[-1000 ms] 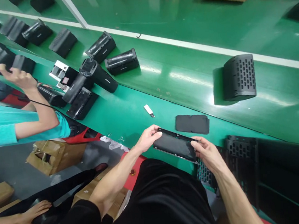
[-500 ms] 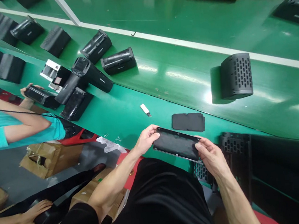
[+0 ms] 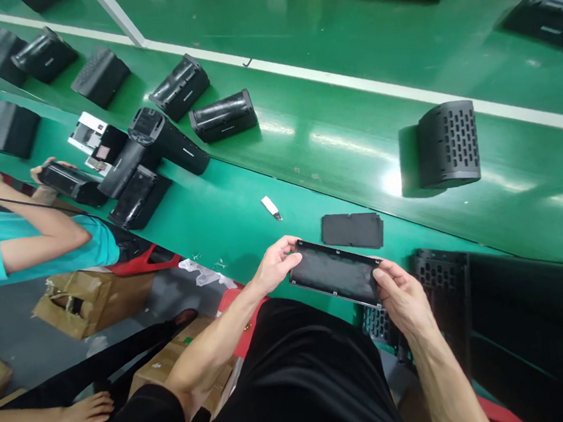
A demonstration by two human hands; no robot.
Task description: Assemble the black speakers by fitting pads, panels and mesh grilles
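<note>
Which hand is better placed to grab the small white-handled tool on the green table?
Left, probably. The left hand is nearer the white-handled tool; the right hand is farther off, at the other end of the black rectangular panel. Both grip it, so the left would need to let go first.

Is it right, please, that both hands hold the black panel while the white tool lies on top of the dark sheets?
Not quite: the head view shows the white tool on the green table, left of the dark sheets; the left hand and right hand do hold the black panel.
</note>
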